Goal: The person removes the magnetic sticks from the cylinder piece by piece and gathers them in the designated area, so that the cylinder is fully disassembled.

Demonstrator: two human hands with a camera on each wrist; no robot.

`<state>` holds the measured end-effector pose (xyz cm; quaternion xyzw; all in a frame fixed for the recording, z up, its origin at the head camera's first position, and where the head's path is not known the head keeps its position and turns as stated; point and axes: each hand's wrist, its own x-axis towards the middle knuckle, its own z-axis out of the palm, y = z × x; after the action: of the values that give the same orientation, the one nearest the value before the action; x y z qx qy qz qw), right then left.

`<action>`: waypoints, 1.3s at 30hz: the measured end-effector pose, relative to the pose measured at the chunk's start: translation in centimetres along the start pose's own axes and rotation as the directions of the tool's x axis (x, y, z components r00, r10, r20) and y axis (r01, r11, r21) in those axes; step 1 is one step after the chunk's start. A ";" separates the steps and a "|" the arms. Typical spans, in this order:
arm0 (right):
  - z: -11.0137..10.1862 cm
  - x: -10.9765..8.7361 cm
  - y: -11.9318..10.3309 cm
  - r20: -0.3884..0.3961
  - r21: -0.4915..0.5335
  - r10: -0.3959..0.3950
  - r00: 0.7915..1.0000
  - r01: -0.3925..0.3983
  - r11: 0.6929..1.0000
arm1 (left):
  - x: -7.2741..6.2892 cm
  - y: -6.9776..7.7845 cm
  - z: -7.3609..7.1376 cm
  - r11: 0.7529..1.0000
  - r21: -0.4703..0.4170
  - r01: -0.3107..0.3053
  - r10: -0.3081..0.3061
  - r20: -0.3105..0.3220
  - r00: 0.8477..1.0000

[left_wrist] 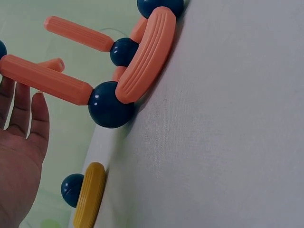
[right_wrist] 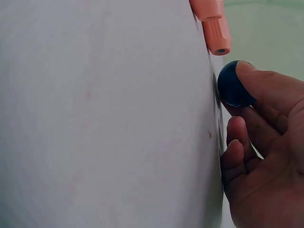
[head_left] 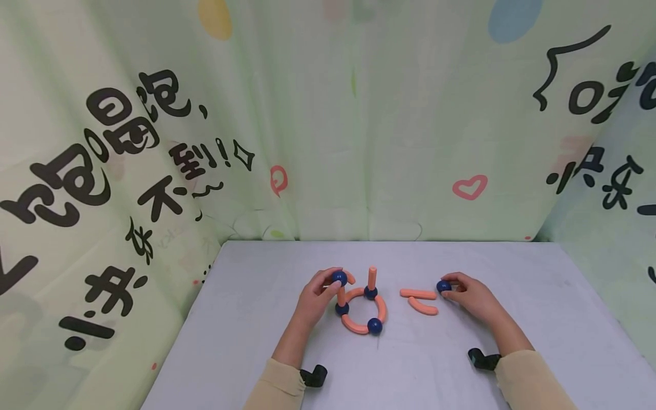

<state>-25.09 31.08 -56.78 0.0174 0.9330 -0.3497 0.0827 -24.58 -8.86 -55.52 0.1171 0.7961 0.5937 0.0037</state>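
Observation:
A ring of curved orange rods [head_left: 353,326] and dark blue balls [head_left: 374,326] lies on the table. One straight orange rod [head_left: 372,277] stands up from its far ball. From the ring's left ball [left_wrist: 111,104] rises another straight rod [left_wrist: 47,80], topped by a blue ball [head_left: 339,278] with a short curved piece [head_left: 351,277] beside it. My left hand [head_left: 316,295] pinches that top ball between thumb and fingers. On the right, my right hand [head_left: 474,297] pinches a separate blue ball [right_wrist: 233,84] at the table surface, close to the ends of two loose orange rods.
The loose rods, one straight [head_left: 417,294] and one curved [head_left: 422,307], lie between the ring and my right hand. In the left wrist view a yellow rod [left_wrist: 90,197] and a blue ball [left_wrist: 72,190] show farther off. A printed curtain [head_left: 369,142] hangs behind the table.

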 end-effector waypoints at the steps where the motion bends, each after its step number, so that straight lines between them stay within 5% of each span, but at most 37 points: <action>1: 0.0 0.0 0.0 0.002 -0.004 -0.001 1.000 0.001 1.000 | 0.0 0.0 0.0 1.000 0.001 -0.001 0.001 0.001 1.000; 26: -0.4 -0.3 -0.8 -0.008 0.010 0.035 0.999 -0.035 0.999 | 0.0 0.1 0.0 1.000 -0.002 -0.026 0.026 0.006 1.000; 34: -0.3 -0.6 -4.1 -0.075 0.023 -0.021 0.997 0.023 0.999 | 0.0 0.2 -0.1 1.000 0.000 -0.003 0.003 0.010 1.000; 39: 0.8 -0.8 -7.2 -0.053 0.077 -0.050 0.997 0.054 0.996 | -0.1 0.3 -0.1 1.000 0.001 0.005 -0.005 0.006 1.000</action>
<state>-24.80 25.14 -52.54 0.0050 0.9205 -0.3875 0.0490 -24.49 -8.88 -55.25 0.1169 0.7967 0.5929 0.0074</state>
